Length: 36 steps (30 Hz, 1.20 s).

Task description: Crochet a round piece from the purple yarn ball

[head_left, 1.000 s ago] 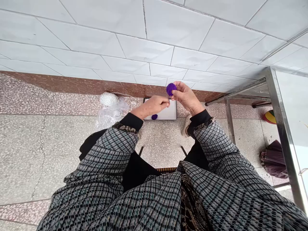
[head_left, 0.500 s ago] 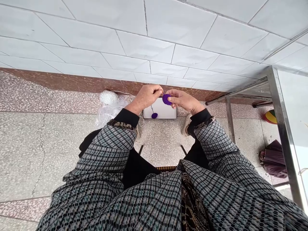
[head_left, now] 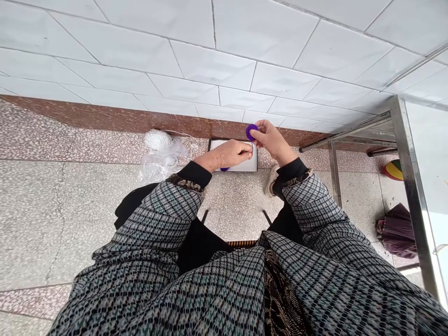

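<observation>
My right hand [head_left: 270,139] pinches a small purple yarn ball [head_left: 250,132] between thumb and fingers, near the foot of the wall. Just below it and to the left, my left hand [head_left: 231,154] is closed with its fingertips together on a short purple strand [head_left: 252,145] that runs up to the ball. Beneath both hands a shallow white tray [head_left: 241,166] with a dark rim lies on the floor. Another purple piece [head_left: 224,169] shows at the tray's near edge, mostly covered by my left hand.
Left of the tray sit a white yarn ball [head_left: 158,139], loose white cord [head_left: 191,144] and a clear plastic bag [head_left: 154,165]. The tiled wall [head_left: 168,65] rises ahead. A metal-legged table [head_left: 406,154] stands at right, with a colourful ball [head_left: 395,170] and a dark folded umbrella [head_left: 399,232] beside it.
My left hand has moved down and to the right, now over the tray and the lower purple piece. My right hand has lifted the yarn ball slightly up and turned it.
</observation>
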Available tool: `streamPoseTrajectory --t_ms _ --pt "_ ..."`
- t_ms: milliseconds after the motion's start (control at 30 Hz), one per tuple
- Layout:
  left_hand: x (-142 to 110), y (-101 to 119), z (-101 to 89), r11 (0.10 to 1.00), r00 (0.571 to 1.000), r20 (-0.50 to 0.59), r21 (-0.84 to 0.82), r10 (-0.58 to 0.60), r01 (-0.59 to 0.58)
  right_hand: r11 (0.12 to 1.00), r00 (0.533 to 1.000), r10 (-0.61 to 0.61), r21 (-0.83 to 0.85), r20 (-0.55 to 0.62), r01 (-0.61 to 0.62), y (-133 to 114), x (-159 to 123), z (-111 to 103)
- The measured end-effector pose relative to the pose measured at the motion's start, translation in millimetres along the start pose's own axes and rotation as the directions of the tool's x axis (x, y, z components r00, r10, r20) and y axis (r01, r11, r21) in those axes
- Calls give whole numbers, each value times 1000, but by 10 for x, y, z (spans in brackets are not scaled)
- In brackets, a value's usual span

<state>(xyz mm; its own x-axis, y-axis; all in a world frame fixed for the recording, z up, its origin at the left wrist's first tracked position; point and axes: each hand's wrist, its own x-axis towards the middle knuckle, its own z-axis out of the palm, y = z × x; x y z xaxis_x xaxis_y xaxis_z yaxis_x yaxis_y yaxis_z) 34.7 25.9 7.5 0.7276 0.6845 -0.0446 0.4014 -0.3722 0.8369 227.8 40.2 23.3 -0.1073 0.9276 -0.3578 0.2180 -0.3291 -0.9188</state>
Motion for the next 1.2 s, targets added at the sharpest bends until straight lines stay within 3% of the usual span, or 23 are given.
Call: streamPoseTrajectory --t_ms 100,200,300,433,533,600,700,767,900,1000,1100,1200 --pt "-19 0 -58 999 998 -70 49 2 2 973 994 91 -218 62 -75 -42 -34 27" --pt "-29 -50 -155 994 976 -213 95 -36 57 954 971 158 -281 181 -103 -102 -81 16" --pt "-23 -151 -234 989 958 -279 107 -66 99 977 942 156 -186 297 -103 -138 -121 -23" --pt "26 -305 -227 986 930 -348 70 -117 150 990 899 90 61 428 -128 -111 -124 -87" --pt "67 -333 -150 980 924 -344 43 -170 196 961 915 13 246 402 -122 -67 -80 -119" --pt "73 -282 -88 982 951 -256 30 -173 187 943 951 -26 324 309 -80 -45 -38 -120" --pt "48 -158 -30 996 993 -80 -8 -89 88 947 984 -43 322 171 -15 -28 13 -97" --pt "18 -94 -36 999 999 -41 -28 -30 29 969 993 -34 249 115 5 -24 27 -76" --pt "-36 -77 -140 1000 985 -173 -12 -15 13 1000 995 -19 8 94 18 -30 -2 -56" --pt "-54 -115 -233 1000 960 -278 14 -23 28 995 977 33 -97 208 -13 -40 -47 -59" --pt "-43 -174 -287 996 935 -350 38 -61 79 998 934 59 -40 352 -48 -49 -84 -71" --pt "-6 -244 -275 987 897 -421 30 -132 159 990 905 2 126 426 -61 -63 -100 -87"
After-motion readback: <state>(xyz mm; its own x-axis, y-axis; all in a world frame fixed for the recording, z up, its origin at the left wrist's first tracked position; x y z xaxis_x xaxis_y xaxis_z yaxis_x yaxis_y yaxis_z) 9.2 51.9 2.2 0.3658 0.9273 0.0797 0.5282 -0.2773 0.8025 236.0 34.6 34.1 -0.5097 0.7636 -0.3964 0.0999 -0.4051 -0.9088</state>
